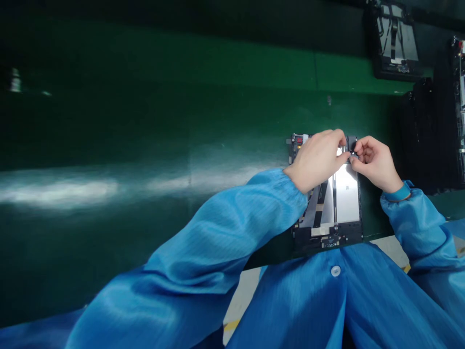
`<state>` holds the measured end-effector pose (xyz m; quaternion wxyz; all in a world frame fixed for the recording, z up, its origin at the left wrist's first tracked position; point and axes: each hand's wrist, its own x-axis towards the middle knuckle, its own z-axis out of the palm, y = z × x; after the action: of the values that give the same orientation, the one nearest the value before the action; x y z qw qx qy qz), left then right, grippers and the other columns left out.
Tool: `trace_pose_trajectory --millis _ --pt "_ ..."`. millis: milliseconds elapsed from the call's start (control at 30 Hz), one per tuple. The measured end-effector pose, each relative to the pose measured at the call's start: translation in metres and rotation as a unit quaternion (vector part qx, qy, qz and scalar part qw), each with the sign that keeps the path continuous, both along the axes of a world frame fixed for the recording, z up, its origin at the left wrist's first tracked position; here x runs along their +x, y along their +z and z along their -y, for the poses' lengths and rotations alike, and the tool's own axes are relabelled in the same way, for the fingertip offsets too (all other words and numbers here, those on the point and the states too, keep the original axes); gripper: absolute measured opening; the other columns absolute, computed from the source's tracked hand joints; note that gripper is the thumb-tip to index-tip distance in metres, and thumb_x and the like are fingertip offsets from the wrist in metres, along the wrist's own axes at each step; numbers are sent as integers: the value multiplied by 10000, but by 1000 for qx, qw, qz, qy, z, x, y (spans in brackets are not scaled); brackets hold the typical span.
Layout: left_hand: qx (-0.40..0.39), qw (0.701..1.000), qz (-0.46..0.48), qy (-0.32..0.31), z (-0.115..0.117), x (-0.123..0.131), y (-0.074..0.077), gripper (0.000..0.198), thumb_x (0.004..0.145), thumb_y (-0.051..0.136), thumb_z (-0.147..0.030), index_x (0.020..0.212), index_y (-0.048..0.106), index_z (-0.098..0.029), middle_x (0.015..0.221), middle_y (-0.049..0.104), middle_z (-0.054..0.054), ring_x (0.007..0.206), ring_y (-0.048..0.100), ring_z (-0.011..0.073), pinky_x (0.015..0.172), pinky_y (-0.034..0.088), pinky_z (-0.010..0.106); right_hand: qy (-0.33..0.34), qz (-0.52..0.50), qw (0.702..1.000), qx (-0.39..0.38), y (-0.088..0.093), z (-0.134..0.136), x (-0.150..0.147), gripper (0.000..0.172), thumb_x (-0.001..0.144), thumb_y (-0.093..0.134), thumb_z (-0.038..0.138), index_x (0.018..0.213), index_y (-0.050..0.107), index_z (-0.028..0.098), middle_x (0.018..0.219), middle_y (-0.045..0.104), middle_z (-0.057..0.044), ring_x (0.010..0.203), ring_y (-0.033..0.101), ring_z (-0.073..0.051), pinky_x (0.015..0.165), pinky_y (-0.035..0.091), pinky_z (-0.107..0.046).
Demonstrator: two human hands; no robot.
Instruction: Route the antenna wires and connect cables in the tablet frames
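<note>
An opened tablet chassis (345,203) lies flat on the green conveyor belt (145,145) near its front edge, with silver battery panels and flat ribbon cables showing inside. My left hand (317,157) rests over the upper left of the chassis, fingers curled and pinching at a small dark part (351,143) near the top edge. My right hand (376,162) meets it from the right, fingertips pinched on the same small part. Both arms wear blue smock sleeves.
A second opened tablet (397,41) sits at the far right on the belt's far side. A stack of black trays (428,131) stands to the right of my hands. Pale floor with a yellow line (236,325) shows below the belt edge.
</note>
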<state>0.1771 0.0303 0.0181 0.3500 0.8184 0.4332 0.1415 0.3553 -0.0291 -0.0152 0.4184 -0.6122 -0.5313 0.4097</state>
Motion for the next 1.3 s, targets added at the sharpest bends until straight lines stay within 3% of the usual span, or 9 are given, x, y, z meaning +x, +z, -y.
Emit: trace_pose_trajectory --millis 200,300,400,500,600,700,800,967,1300 --pt "-114 972 195 68 14 -42 30 207 846 702 -375 911 673 -180 709 603 8 650 579 158 624 483 295 -53 15 995 80 15 12 -20 124 795 671 204 894 599 224 748 555 48 607 490 -98 576 428 -240" --pt "-227 932 278 42 32 -66 47 295 810 742 -498 812 648 -217 659 598 0 551 524 135 510 439 279 165 76 979 97 33 25 -54 237 819 699 191 1049 657 225 946 681 -16 729 595 -143 690 536 -288" --pt "-266 901 341 8 54 -85 59 332 815 767 -552 737 629 -261 598 578 -13 482 470 128 445 389 292 381 134 909 100 40 31 -87 150 919 653 194 1064 694 196 1052 733 -76 955 679 -213 859 580 -349" --pt "-264 877 402 -14 71 -99 69 285 883 721 -551 747 654 -309 546 513 -28 435 392 118 407 323 293 435 183 877 93 36 27 -98 212 1027 507 155 1040 718 170 1074 751 -98 992 706 -210 898 575 -351" --pt "-240 881 405 36 78 -106 72 318 852 725 -614 771 666 -312 635 564 -1 491 456 135 450 409 322 413 184 885 106 32 23 -90 206 1032 529 144 1012 732 177 1037 765 -78 933 720 -184 855 570 -317" --pt "-168 896 381 152 74 -109 57 478 792 680 -747 961 668 -300 902 659 64 804 659 236 652 567 388 391 172 896 120 33 19 -78 149 972 614 111 941 739 186 916 770 -41 832 717 -162 785 553 -277" --pt "-150 911 301 238 72 -113 24 446 825 714 -558 1142 589 -270 1032 628 65 886 661 206 728 569 343 381 175 899 123 34 13 -70 149 900 663 76 936 740 198 839 758 -13 748 693 -151 728 533 -262" --pt "-332 900 222 173 90 -116 -22 423 782 733 -285 1134 510 -214 961 553 -19 636 564 69 633 512 254 386 204 885 162 28 2 -73 129 945 633 132 972 732 210 901 767 -41 832 692 -192 796 535 -318" --pt "-441 851 237 160 90 -114 -25 349 741 774 -268 931 488 -210 828 510 -62 585 537 58 517 463 198 448 164 871 120 40 -12 -65 189 847 602 88 955 681 222 800 716 20 759 634 -153 852 467 -319"
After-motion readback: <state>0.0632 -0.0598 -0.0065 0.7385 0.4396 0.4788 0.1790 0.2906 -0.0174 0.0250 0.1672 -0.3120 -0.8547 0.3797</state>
